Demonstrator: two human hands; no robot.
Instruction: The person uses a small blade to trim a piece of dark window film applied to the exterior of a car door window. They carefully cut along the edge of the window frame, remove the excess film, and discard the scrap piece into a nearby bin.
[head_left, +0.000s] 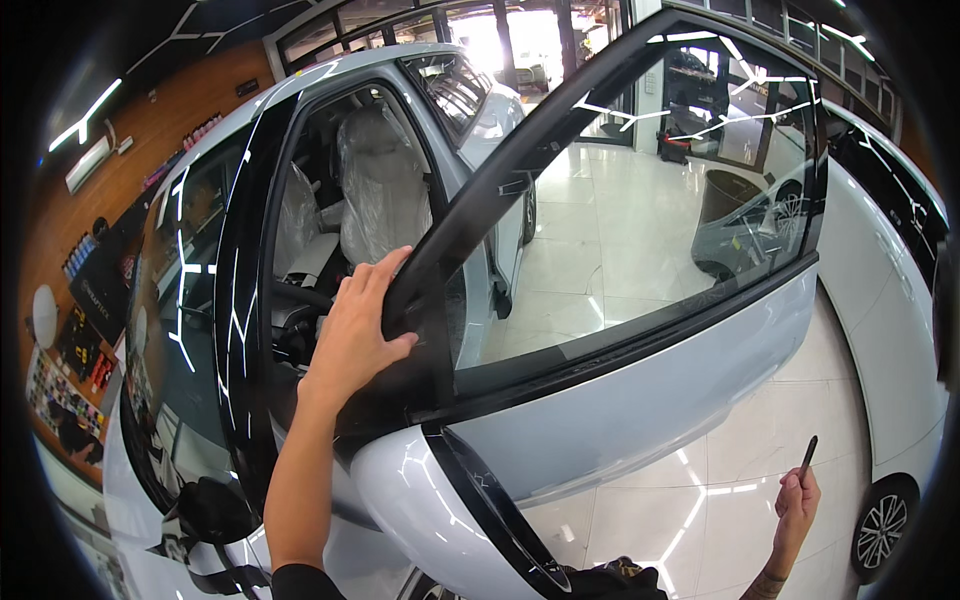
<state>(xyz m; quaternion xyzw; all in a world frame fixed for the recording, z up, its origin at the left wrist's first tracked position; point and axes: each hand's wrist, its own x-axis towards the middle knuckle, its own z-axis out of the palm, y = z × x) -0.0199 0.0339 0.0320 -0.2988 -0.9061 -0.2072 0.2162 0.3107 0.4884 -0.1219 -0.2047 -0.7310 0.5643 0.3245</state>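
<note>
A pale grey car (468, 120) stands with its front door (620, 370) open. My left hand (365, 320) grips the black lower front corner of the window frame (415, 300), fingertips over its edge, just above the wing mirror (405, 480). The door glass (640, 240) reflects ceiling lights. Through the door opening show plastic-covered seats (380, 190) and part of the steering wheel (295, 310). At the lower right my right hand (795, 505) holds a slim dark tool (810, 460) upright, out from the door.
A white car (880, 320) stands close along the right, its wheel (880, 530) at the lower corner. A wood-panelled wall (120, 180) with bottles and a swatch display (55, 390) lies at the left. Tiled floor (560, 240) runs back toward a bright glazed entrance (470, 40).
</note>
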